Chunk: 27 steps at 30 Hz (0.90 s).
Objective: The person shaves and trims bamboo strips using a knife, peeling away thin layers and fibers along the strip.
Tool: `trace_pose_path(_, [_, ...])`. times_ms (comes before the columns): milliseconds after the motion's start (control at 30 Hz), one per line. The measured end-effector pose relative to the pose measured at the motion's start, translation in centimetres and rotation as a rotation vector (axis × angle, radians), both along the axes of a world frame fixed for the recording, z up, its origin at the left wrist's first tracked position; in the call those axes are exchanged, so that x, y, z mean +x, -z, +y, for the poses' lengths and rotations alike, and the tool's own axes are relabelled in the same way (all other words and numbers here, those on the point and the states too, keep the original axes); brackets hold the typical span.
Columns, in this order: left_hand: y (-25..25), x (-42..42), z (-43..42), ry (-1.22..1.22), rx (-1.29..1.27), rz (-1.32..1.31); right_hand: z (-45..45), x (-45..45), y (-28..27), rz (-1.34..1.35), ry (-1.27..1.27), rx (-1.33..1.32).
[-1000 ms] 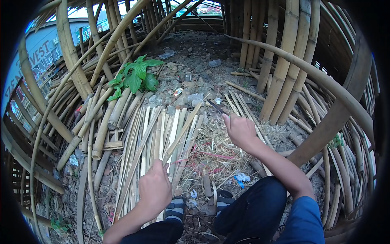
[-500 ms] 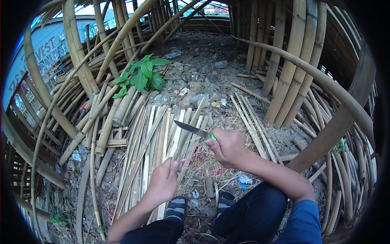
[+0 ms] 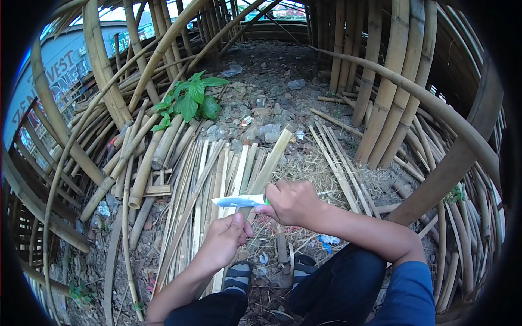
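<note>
My right hand is closed round the green handle of a knife. Its shiny blade points left, lying nearly level just above my left hand. My left hand is closed, thumb up, on the lower end of a split bamboo strip. From there the strip slants up and away to the right, passing behind the blade; its gripped end is mostly hidden by the fingers. Whether the edge touches the strip I cannot tell. Several pale bamboo strips lie side by side on the ground beyond and beside my left hand.
Straw-like shavings cover the ground beyond my right hand, with more strips beside them. Thick bamboo poles stand at right, and one curved pole arches across. Poles and a leafy plant are at left.
The knife has moved down and left toward my left hand, its blade turning from pointing up-left to nearly level. The strip's top now leans further right.
</note>
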<state>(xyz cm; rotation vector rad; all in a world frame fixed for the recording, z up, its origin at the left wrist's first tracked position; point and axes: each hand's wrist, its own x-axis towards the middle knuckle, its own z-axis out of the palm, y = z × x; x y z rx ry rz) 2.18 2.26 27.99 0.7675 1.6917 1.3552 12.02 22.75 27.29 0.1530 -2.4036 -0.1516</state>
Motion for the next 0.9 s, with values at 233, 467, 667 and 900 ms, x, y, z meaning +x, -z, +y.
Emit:
trace_pose_path(233, [0.1,-0.3,-0.6,-0.031,0.014,0.040,2.5,-0.4,-0.8,0.024,0.203,-0.177])
trace_pose_path(467, [0.1,-0.1,-1.2,0.059,-0.042,-0.126,9.4,1.6,1.8,-0.213,0.743,-0.814])
trace_pose_path(667, [-0.1,-0.8,0.0,0.110,-0.068,-0.243,4.8,2.4,-1.6,0.290,0.053,-0.848])
trace_pose_path(900, [-0.1,-2.1,0.1,0.236,-0.095,-0.355,5.1,1.9,-3.2,0.101,-0.158,-1.633])
